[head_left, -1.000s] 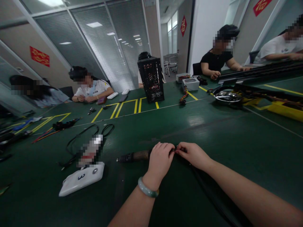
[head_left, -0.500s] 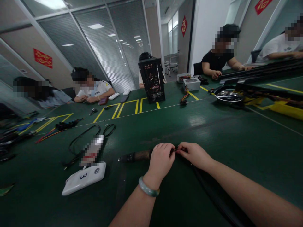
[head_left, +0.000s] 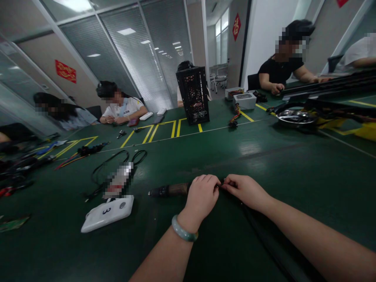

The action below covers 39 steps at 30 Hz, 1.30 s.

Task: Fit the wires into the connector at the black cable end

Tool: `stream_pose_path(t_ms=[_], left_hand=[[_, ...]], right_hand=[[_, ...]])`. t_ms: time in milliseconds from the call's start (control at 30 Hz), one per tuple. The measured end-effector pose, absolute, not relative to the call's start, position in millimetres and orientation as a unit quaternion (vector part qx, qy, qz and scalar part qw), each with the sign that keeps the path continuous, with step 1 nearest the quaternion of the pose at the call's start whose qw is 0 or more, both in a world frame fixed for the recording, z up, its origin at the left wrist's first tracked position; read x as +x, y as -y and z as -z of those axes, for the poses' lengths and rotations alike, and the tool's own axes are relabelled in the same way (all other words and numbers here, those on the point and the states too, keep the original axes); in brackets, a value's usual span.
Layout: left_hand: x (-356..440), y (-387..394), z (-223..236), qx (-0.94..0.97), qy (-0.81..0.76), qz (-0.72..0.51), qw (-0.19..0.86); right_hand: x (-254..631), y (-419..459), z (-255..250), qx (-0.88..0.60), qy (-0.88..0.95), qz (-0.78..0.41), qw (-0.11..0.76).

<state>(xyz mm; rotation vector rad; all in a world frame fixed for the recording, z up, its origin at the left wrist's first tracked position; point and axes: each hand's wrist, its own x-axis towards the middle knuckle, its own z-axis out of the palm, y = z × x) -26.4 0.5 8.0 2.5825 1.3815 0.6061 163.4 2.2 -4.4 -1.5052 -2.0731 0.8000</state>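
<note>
My left hand point(head_left: 202, 196), with a green bangle at the wrist, is curled shut over a dark rod-shaped tool point(head_left: 170, 190) that lies on the green table point(head_left: 293, 168); its tip sticks out to the left. My right hand point(head_left: 246, 190) pinches something small and dark right at the left hand's fingertips; I cannot make out what. A black cable point(head_left: 264, 239) runs from the hands back under my right forearm.
A white box marked 3 point(head_left: 107, 212) and looped black cables point(head_left: 117, 164) lie to the left. A black computer case point(head_left: 193, 95) and a power supply point(head_left: 244, 101) stand farther back. Several people sit around the table's far edges. More cables lie at far left.
The view has shifted slightly, so everything sits a little to the right. Both hands stay closed together at the same spot on the tool.
</note>
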Motion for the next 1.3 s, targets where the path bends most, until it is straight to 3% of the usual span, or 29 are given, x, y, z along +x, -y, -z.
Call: stream_pose_path(t_ms=[1300], left_hand=[[-26.4, -1.7, -3.3, 0.865, -0.461, -0.191, 0.050]], right_hand=[[165.7, -8.1, 7.6, -0.524, 0.764, -0.309, 0.216]])
